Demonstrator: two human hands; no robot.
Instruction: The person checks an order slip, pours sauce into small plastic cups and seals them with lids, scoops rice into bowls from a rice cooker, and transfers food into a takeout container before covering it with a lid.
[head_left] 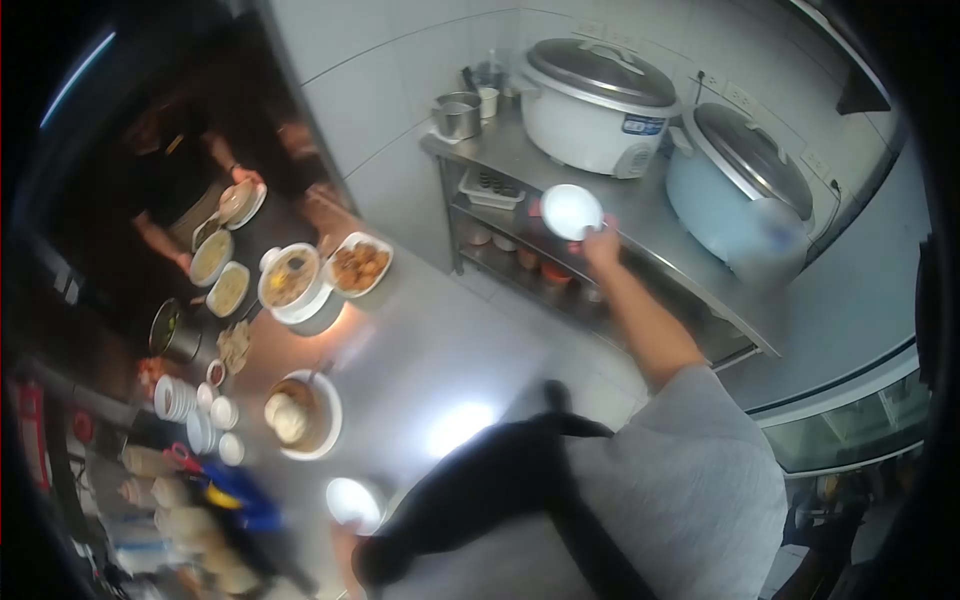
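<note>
Grey shirt (680, 460) lies nearest; the right hand (599, 246) holds a white bowl (571, 211) near the steel rack (628, 198). Over the bench (430, 345), the left hand (346, 556) touches a second bowl (354, 503), grip unclear. Loose fingers could drop either.

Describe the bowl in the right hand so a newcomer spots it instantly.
Find the big white rice cooker on the steel shelf unit. Just below it in the view, the right hand holds a round white bowl. Unlike the other bowl by the left hand, it shows against the shelves, not the counter.
</note>
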